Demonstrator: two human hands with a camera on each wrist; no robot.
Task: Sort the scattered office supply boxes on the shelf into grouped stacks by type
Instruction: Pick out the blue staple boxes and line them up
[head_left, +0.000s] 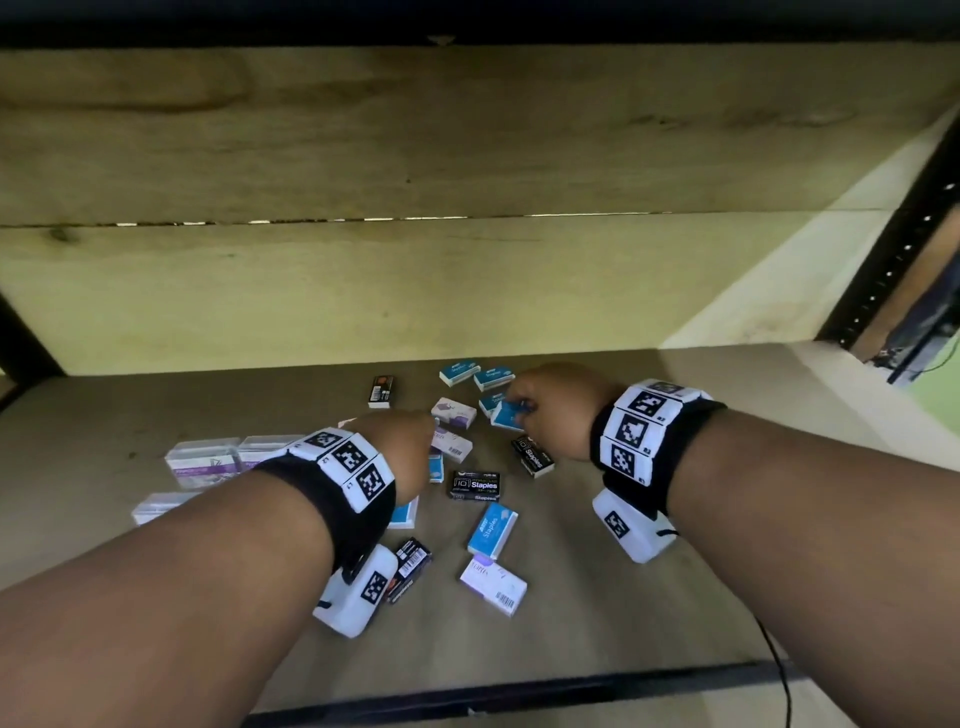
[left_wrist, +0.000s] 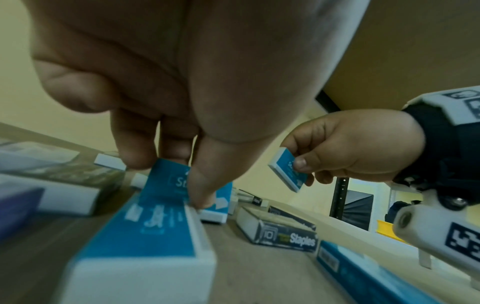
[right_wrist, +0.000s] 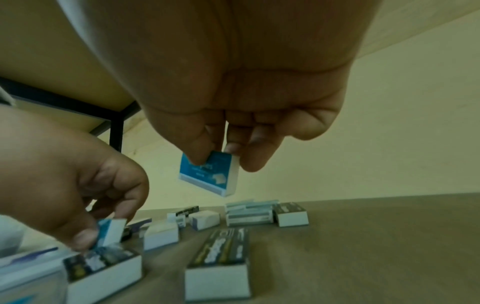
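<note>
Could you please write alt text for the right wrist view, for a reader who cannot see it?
The right hand pinches a small blue staples box in the air above the brown shelf. Lower left, the left hand grips another blue box among scattered black and white boxes.

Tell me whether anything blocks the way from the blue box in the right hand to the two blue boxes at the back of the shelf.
Nothing visible does. The right hand pinches a blue staples box lifted off the shelf. The two blue boxes at the back lie just beyond it, with only another blue box flat between.
</note>
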